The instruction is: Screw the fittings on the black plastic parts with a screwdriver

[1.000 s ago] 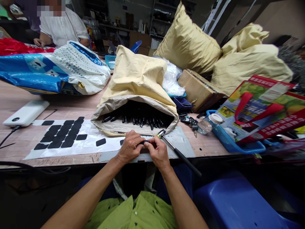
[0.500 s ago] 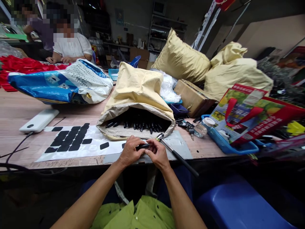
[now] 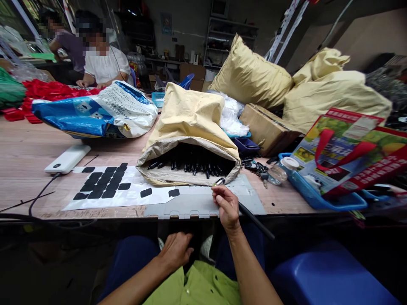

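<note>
My left hand is low over my lap, below the table edge; its thumb shows, but the other fingertips run into dark shadow. My right hand is above the table's front edge with its fingers curled in a pinch, and what they hold, if anything, is hidden. Behind that hand lies a hammer, its black handle sticking out over the edge. Several slim black pieces fill the open mouth of a yellow sack. To the left, black rounded patches sit on a white sheet.
A grey board lies along the front edge. A white power bank, a blue-white bag, keys, a small jar and a blue basket stand around. Two co-workers sit at the far left. A blue stool is at right.
My hands were together with a black piece at the table edge. The left has dropped to my lap; the right has moved slightly right. The black piece no longer shows between them.
</note>
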The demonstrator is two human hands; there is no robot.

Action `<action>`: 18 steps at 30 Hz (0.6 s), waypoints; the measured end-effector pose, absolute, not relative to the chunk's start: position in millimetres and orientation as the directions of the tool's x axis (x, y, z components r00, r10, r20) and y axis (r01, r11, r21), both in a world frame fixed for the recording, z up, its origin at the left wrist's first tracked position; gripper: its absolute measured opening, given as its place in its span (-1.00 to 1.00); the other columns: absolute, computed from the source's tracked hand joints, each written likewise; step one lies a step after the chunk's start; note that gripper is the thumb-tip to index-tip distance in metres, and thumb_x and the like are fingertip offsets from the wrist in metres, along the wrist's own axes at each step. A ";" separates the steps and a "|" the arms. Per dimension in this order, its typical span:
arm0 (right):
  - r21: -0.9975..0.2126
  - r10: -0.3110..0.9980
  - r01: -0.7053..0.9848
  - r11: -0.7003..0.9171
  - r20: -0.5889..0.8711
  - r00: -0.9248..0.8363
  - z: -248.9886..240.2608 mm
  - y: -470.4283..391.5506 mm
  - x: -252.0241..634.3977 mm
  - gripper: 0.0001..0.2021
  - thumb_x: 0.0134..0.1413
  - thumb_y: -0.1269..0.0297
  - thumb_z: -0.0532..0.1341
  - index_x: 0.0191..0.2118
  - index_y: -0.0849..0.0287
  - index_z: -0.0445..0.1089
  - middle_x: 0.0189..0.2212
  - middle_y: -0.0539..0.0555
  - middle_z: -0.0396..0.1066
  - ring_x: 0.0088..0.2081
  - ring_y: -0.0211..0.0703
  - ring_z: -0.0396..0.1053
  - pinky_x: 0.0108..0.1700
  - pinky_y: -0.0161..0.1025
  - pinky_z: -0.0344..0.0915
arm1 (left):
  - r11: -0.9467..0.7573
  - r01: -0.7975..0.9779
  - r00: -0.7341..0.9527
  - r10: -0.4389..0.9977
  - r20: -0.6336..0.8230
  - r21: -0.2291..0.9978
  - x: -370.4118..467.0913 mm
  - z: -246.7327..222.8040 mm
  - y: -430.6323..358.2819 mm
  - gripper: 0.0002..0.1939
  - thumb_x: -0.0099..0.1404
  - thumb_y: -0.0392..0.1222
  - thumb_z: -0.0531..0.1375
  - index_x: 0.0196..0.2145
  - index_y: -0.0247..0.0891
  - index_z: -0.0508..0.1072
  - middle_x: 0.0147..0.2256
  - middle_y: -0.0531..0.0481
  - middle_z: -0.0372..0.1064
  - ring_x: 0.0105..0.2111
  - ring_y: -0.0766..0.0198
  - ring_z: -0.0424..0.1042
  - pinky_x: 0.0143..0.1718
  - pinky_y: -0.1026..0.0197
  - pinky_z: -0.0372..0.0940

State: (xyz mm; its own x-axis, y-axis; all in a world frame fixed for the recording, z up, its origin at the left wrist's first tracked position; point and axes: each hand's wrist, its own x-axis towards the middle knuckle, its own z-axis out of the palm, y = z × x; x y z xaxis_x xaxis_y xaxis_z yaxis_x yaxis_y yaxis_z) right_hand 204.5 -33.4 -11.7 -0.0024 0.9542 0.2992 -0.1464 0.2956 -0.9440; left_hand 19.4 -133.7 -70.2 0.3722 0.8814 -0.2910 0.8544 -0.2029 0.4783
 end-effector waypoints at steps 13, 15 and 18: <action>-0.954 0.957 -0.095 0.285 0.290 -0.034 -10.9 -34.5 204.0 -0.73 0.05 0.15 0.26 -0.14 0.13 0.53 -0.33 0.07 0.37 -0.31 -0.12 0.31 -0.27 -0.22 0.27 | -0.007 0.927 -0.172 0.880 0.443 0.374 -65.5 35.8 18.6 -0.66 0.40 -0.29 -0.02 -0.05 -0.31 0.51 -0.16 -0.24 0.45 -0.11 0.00 0.40 -0.05 0.02 0.31; -0.948 0.950 -0.099 0.304 0.309 -0.041 -9.0 -34.4 204.1 -0.75 0.06 0.16 0.26 -0.16 0.13 0.53 -0.33 0.06 0.36 -0.29 -0.12 0.31 -0.24 -0.21 0.27 | 0.145 0.947 -0.244 0.904 0.351 0.286 -79.9 32.0 40.2 -0.64 0.39 -0.33 -0.04 -0.03 -0.39 0.49 -0.10 -0.34 0.42 -0.04 -0.09 0.36 0.00 -0.04 0.30; -0.946 0.947 -0.089 0.310 0.316 -0.055 -7.5 -33.5 204.0 -0.76 0.06 0.17 0.26 -0.16 0.12 0.53 -0.32 0.06 0.36 -0.28 -0.12 0.32 -0.21 -0.20 0.28 | 0.240 0.952 -0.282 0.927 0.246 0.189 -86.2 26.6 51.9 -0.65 0.34 -0.35 0.00 -0.05 -0.45 0.49 -0.06 -0.41 0.38 0.00 -0.16 0.34 -0.02 -0.07 0.30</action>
State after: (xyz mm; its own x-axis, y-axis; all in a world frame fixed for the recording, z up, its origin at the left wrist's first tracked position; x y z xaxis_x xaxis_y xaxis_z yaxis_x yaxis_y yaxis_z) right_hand 204.0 -33.5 -7.5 -0.0551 0.9472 0.3158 -0.0886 0.3104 -0.9465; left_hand -86.2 51.9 26.6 -0.2823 0.9272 0.2464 0.9523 0.2398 0.1887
